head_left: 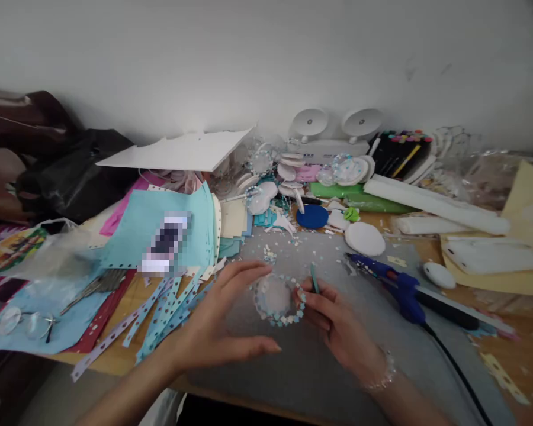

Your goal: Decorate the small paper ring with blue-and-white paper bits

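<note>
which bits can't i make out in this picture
All in the head view:
- Lower end of the teal tool: hidden by the right hand, which also holds a beaded ring.
- Details of the mosaic-covered object: blurred by large pixels.
- Lettering on the white twin-lamp unit: too small and blurred to read.
- Far end of the black cord: cut off by the bottom edge.
</note>
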`<state>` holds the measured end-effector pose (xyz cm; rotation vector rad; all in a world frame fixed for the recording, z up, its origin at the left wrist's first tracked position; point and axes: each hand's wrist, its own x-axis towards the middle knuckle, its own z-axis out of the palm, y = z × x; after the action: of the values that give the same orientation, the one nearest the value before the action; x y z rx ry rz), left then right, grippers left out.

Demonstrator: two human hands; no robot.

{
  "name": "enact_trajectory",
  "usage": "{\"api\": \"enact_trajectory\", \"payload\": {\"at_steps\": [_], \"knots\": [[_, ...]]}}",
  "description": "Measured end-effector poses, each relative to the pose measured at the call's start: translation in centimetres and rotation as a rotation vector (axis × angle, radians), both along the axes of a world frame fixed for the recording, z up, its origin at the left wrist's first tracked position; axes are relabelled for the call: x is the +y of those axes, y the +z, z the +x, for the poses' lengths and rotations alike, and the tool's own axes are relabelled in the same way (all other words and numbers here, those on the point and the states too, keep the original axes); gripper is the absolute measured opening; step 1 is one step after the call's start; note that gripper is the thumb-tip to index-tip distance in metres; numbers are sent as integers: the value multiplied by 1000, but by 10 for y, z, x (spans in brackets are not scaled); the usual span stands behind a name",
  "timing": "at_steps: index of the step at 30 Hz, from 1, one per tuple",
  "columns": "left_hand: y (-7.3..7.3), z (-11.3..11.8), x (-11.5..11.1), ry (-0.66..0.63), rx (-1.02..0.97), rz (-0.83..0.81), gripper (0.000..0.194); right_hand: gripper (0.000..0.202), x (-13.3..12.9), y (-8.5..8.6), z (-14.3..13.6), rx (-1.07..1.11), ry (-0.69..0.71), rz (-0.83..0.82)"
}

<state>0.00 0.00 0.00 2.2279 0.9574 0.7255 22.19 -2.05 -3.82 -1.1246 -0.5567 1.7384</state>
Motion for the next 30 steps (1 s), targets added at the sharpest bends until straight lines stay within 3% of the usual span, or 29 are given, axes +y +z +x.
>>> {"api": "enact_trajectory", "payload": {"at_steps": [5,12,22,25,30], "knots": [[4,11,-2,-8,21,53,91,28,-1,9,0,19,17,45],[4,21,-1,21,-36,32,81,31,-4,12,0,29,57,35],[-4,24,4,-108,-202,-96,73,32,-6,11,-1,-6,83,58],[-7,19,8,-105,-213,-164,70,31,-2,11,1,-50,30,90],[-18,5,14,-43,-178,-263,72,33,12,12,9,-127,-208,107]]}}
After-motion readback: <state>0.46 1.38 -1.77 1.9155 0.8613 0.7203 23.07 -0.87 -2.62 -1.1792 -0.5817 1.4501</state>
